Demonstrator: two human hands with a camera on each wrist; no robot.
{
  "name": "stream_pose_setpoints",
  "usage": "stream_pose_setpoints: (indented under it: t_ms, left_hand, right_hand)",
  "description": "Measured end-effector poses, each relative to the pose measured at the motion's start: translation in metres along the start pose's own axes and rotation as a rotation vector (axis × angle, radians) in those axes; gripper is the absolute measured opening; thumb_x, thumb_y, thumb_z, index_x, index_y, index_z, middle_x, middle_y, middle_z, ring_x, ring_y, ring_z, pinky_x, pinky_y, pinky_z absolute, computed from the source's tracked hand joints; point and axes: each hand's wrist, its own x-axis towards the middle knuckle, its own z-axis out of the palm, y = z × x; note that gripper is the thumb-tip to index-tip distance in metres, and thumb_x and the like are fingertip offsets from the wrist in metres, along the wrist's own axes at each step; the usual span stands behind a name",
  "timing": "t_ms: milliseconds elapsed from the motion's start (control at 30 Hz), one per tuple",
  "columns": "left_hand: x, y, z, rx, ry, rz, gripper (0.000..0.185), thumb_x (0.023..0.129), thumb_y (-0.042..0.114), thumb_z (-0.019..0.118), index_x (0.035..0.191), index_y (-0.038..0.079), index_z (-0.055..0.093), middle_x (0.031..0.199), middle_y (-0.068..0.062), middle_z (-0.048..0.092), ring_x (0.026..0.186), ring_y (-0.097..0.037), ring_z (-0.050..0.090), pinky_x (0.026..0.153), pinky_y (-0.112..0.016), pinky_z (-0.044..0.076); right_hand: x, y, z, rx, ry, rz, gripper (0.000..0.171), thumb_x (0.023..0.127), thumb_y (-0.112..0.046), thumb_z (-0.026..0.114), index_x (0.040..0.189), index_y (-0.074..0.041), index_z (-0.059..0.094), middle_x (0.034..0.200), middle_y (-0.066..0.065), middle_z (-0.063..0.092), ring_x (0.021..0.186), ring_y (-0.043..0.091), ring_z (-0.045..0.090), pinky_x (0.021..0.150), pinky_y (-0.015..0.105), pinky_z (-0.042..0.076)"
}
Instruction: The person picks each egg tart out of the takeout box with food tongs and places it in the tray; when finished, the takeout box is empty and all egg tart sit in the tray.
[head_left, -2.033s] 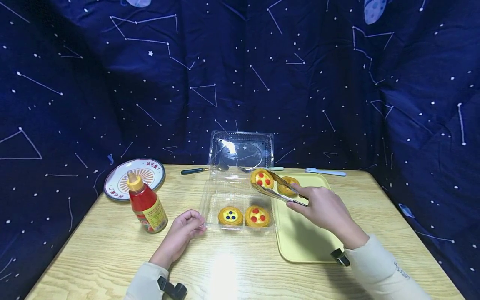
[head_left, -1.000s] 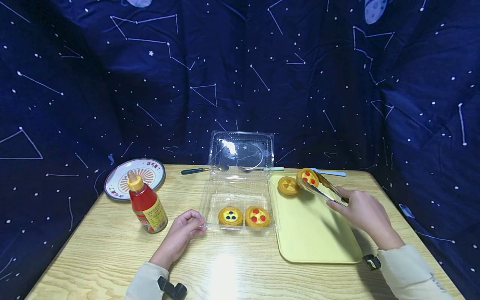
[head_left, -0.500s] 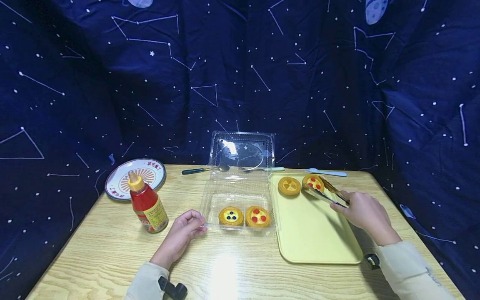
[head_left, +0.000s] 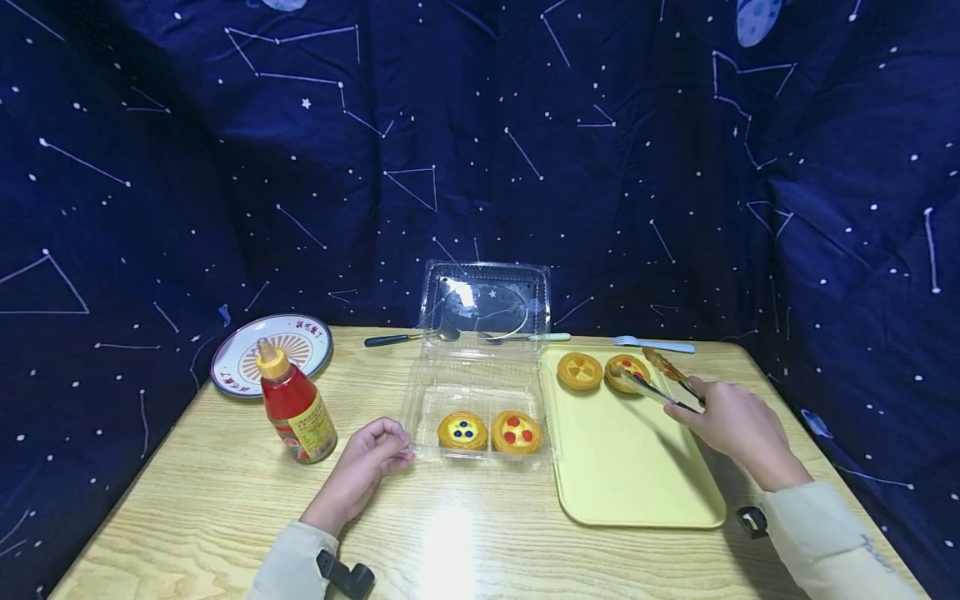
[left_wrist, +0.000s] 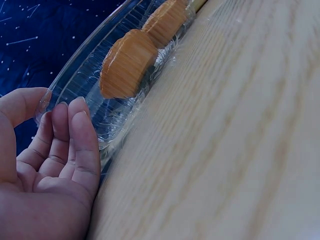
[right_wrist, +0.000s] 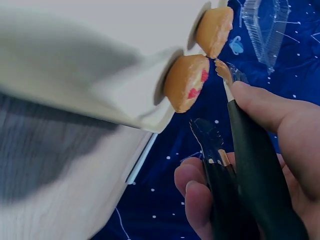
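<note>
My right hand [head_left: 712,414] grips black-handled metal tongs [head_left: 662,380] over the back of a yellow tray [head_left: 637,483]. The tong arms are spread on either side of a red-dotted tart [head_left: 627,370] that sits on the tray beside a plain yellow tart [head_left: 579,371]. In the right wrist view the tongs [right_wrist: 245,150] have their tips just off that red-dotted tart [right_wrist: 186,82]. My left hand [head_left: 375,450] rests, fingers loosely curled, against the near left corner of a clear clamshell box [head_left: 480,383]. The box holds a blue-dotted tart [head_left: 462,431] and a red-dotted one [head_left: 517,432].
A red sauce bottle [head_left: 295,412] stands left of my left hand, with a patterned plate [head_left: 270,354] behind it. A dark-handled spoon [head_left: 408,338], a pale spoon [head_left: 525,337] and a fork [head_left: 652,343] lie along the table's back edge. Dark star-patterned cloth hangs behind.
My right hand carried the red-dotted tart in the tongs from the box to the tray, set it beside the plain tart, and the tong arms have spread. The left hand stayed put.
</note>
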Motion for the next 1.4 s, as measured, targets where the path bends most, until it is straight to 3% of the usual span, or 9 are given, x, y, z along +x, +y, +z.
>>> stream_pose_setpoints:
  t_ms: [133,233,467,533,600,733,867,1100,1400]
  left_hand:
    - [0.000,0.000,0.000,0.002,0.008,-0.005,0.007,0.097,-0.001,0.052,0.095,0.005,0.056,0.093,-0.011,0.061,0.086,-0.021,0.064,0.084,-0.035,0.056]
    - [0.001,0.000,0.001,-0.001,0.014,-0.010,0.008,0.097,-0.001,0.052,0.095,0.005,0.056,0.093,-0.010,0.060,0.085,-0.022,0.064,0.084,-0.036,0.056]
    - [-0.001,0.000,0.001,0.000,0.005,0.002,0.004,0.098,0.003,0.055,0.095,0.006,0.056,0.093,-0.010,0.061,0.086,-0.021,0.064,0.083,-0.035,0.056]
    - [0.000,0.000,0.001,0.002,0.008,0.003,0.004,0.097,0.003,0.055,0.094,0.006,0.056,0.093,-0.010,0.061,0.085,-0.020,0.065,0.083,-0.035,0.056]
    - [-0.001,0.000,0.001,0.002,0.011,0.005,0.004,0.097,0.005,0.057,0.094,0.005,0.055,0.092,-0.010,0.061,0.085,-0.020,0.065,0.083,-0.036,0.056]
    - [-0.001,0.000,0.001,0.002,0.007,0.002,0.003,0.097,0.005,0.056,0.094,0.006,0.056,0.093,-0.010,0.061,0.085,-0.020,0.065,0.083,-0.035,0.056]
    - [0.000,0.001,0.001,-0.001,0.000,-0.008,0.007,0.098,0.001,0.052,0.095,0.007,0.056,0.094,-0.010,0.061,0.086,-0.020,0.064,0.084,-0.035,0.056]
    - [0.000,0.001,0.001,0.012,-0.008,-0.012,0.005,0.098,0.002,0.053,0.097,0.005,0.056,0.093,-0.007,0.061,0.087,-0.020,0.064,0.084,-0.034,0.055]
    - [0.000,0.000,0.000,0.008,-0.006,-0.008,0.002,0.099,0.005,0.055,0.097,0.004,0.055,0.093,-0.008,0.061,0.087,-0.020,0.064,0.084,-0.034,0.055]
  right_hand:
    - [-0.003,-0.003,-0.005,0.009,0.039,-0.019,0.072,0.087,-0.066,0.060,0.129,-0.007,0.059,0.071,0.007,0.056,0.062,0.027,0.052,0.043,0.039,0.034]
    - [-0.006,-0.007,-0.007,0.018,0.065,-0.030,0.072,0.088,-0.063,0.062,0.132,-0.005,0.058,0.084,0.018,0.065,0.064,0.029,0.056,0.042,0.040,0.036]
    - [-0.013,-0.023,-0.011,0.062,0.099,-0.074,0.077,0.089,-0.060,0.062,0.140,-0.003,0.052,0.114,0.026,0.066,0.094,0.050,0.063,0.056,0.056,0.047]
    - [-0.014,-0.029,-0.011,0.077,0.113,-0.097,0.075,0.089,-0.059,0.063,0.140,-0.004,0.052,0.115,0.024,0.066,0.093,0.045,0.064,0.058,0.057,0.047]
    - [-0.014,-0.035,-0.010,0.080,0.137,-0.123,0.074,0.089,-0.058,0.064,0.141,-0.006,0.053,0.102,0.019,0.070,0.081,0.035,0.065,0.056,0.053,0.047]
    - [-0.015,-0.048,-0.008,0.076,0.203,-0.185,0.071,0.087,-0.054,0.069,0.140,-0.009,0.055,0.082,0.005,0.065,0.063,0.018,0.053,0.050,0.041,0.042]
    - [-0.016,-0.061,-0.006,0.094,0.239,-0.262,0.066,0.087,-0.049,0.072,0.139,-0.013,0.056,0.097,0.007,0.068,0.069,0.019,0.058,0.054,0.041,0.046]
    - [-0.019,-0.079,-0.002,0.135,0.206,-0.335,0.066,0.088,-0.049,0.071,0.141,-0.014,0.055,0.125,0.015,0.065,0.095,0.032,0.068,0.071,0.055,0.053]
    - [-0.018,-0.100,0.010,0.158,0.140,-0.402,0.065,0.088,-0.049,0.070,0.140,-0.013,0.056,0.125,0.015,0.065,0.105,0.031,0.065,0.079,0.054,0.054]
